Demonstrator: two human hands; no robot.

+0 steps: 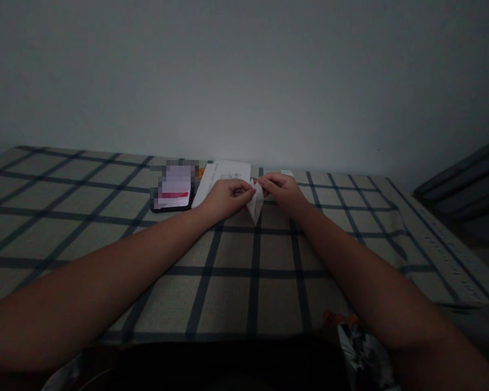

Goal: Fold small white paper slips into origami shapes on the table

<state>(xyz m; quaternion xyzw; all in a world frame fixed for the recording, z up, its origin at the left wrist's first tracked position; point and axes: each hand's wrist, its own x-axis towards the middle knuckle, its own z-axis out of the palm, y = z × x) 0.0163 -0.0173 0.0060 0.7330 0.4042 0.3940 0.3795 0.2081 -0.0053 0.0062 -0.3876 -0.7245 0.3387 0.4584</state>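
Observation:
Between my two hands is a small piece of folded white paper (255, 205), its pointed end hanging downward. My left hand (231, 196) pinches its left side with thumb and fingers. On the other side my right hand (280, 189) grips the upper right edge, fingertips close to those of the left. Both hands are held over the checked cloth. Behind my left hand lies a white box or booklet (232, 169) with faint grey printing, partly covered by the hand.
A phone (175, 187) with a lit, blurred screen lies left of the white box. Something orange (201, 173) shows between them. The checked tablecloth (106, 228) covers the table, which meets a plain wall (236, 81). Dark slatted shapes (468, 190) stand at the right.

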